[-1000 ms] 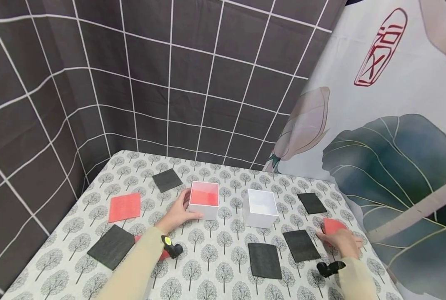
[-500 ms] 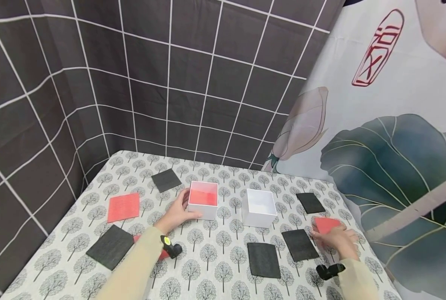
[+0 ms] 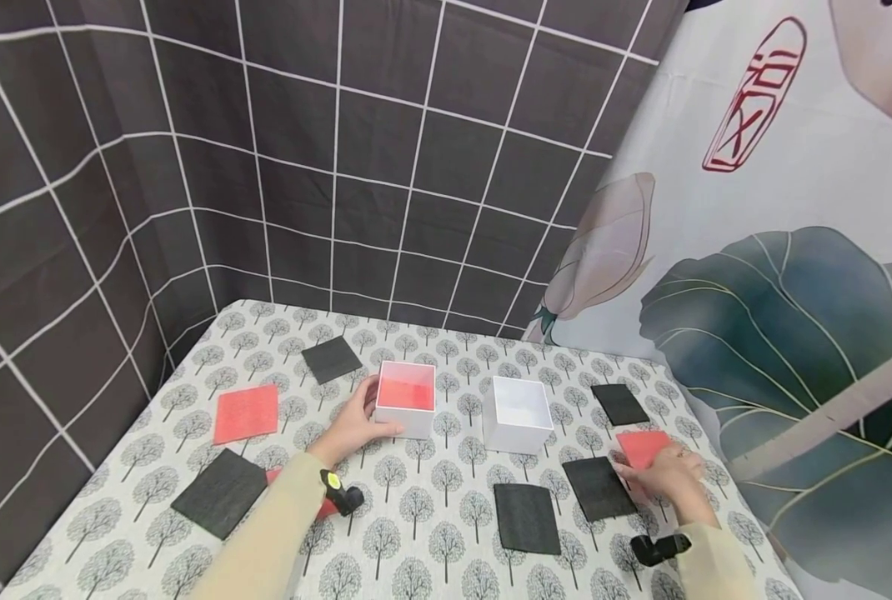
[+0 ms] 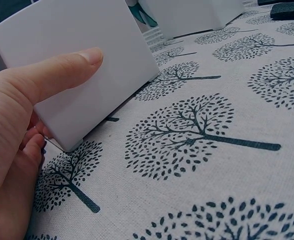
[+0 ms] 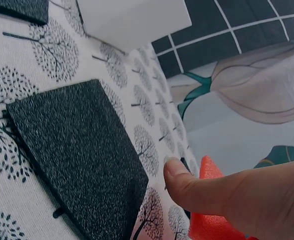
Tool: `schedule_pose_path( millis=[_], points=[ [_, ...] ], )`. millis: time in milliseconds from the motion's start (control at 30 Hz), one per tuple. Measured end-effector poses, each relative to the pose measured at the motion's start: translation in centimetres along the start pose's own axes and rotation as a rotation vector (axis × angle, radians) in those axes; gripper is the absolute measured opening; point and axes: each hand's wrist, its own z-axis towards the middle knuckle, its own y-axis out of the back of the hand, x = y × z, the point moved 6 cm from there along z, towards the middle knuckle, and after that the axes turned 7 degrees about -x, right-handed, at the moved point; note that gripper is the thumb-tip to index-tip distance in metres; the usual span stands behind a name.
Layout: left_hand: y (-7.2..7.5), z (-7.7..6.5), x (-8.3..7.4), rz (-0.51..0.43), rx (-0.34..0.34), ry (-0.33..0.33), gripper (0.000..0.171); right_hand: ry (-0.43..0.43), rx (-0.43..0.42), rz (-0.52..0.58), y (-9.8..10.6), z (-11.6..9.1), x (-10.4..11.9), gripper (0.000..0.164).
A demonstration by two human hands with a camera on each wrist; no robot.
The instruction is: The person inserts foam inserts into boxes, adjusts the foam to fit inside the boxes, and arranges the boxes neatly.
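Note:
My left hand grips an open-topped white box by its left side. In the left wrist view, the thumb lies across the wall of that box, with other fingers partly hidden beyond it. Red shows inside the box. On the right, my right hand holds a red foam square at its near edge, raised a little off the cloth. Its thumb lies over the red foam in the right wrist view; the other fingers are hidden. A black foam square lies just left of this hand.
A second white box stands right of the held one. More black squares lie about the tree-print cloth. One red square lies at left; another red piece is partly under the left forearm.
My right hand has moved left with the red foam square, which now shows more fully beside the black square. The left hand has stayed on the box.

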Motion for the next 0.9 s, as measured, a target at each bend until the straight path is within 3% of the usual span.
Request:
schedule_pose_path(
  millis=[467,900],
  points=[
    [0.0,-0.1,-0.5,-0.010,-0.005,-0.007,0.105,0.053,-0.011,0.099,0.2,-1.5,1.7,0.118],
    [-0.1,-0.2,-0.5,-0.014,0.009,0.014,0.106,0.197,-0.101,0.135,0.0,-2.1,3.1,0.122]
  ],
)
